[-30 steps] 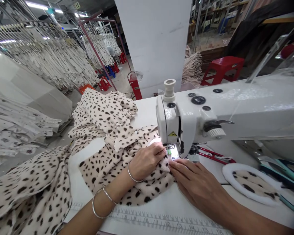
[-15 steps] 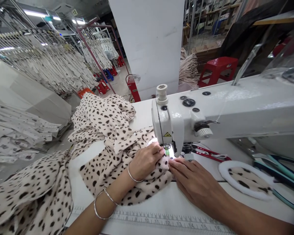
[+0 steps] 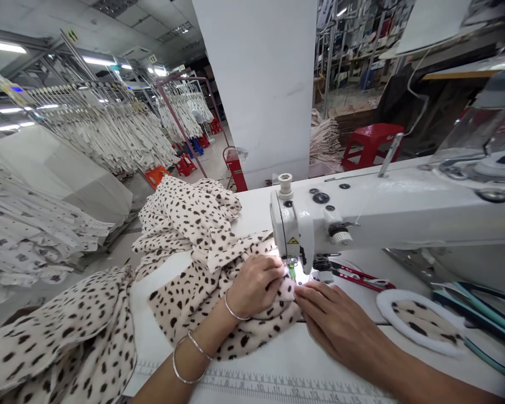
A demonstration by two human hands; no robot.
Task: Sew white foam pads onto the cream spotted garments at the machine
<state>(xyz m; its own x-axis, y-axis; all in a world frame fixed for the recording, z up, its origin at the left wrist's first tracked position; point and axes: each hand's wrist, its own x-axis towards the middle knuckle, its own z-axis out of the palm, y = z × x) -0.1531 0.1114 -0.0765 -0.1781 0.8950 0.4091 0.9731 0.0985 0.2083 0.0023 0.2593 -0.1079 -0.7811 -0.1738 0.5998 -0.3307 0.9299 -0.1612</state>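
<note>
My left hand (image 3: 256, 285), with bangles on its wrist, has its fingers curled closed on the cream fleece fabric with dark spots (image 3: 193, 286), just left of the needle area. Flat on the table, my right hand (image 3: 334, 311) lies with its fingers stretched out, their tips touching the fabric's edge close to the presser foot. The white sewing machine (image 3: 362, 210) stands over both, its lamp lighting a green piece (image 3: 292, 271) by the foot. Where the needle meets the cloth is too small to make out.
Red-handled snips (image 3: 357, 275), a white-rimmed oval spotted piece (image 3: 421, 320) and teal-handled scissors (image 3: 483, 300) lie right. A printed ruler (image 3: 278, 387) runs along the front edge. More spotted fabric (image 3: 63, 336) hangs at the left. A white pillar (image 3: 256, 90) stands behind.
The view has tilted up a little, so the machine and hands appear slightly lower and the machine head farther right. Both hands keep nearly the same place at the presser foot.
</note>
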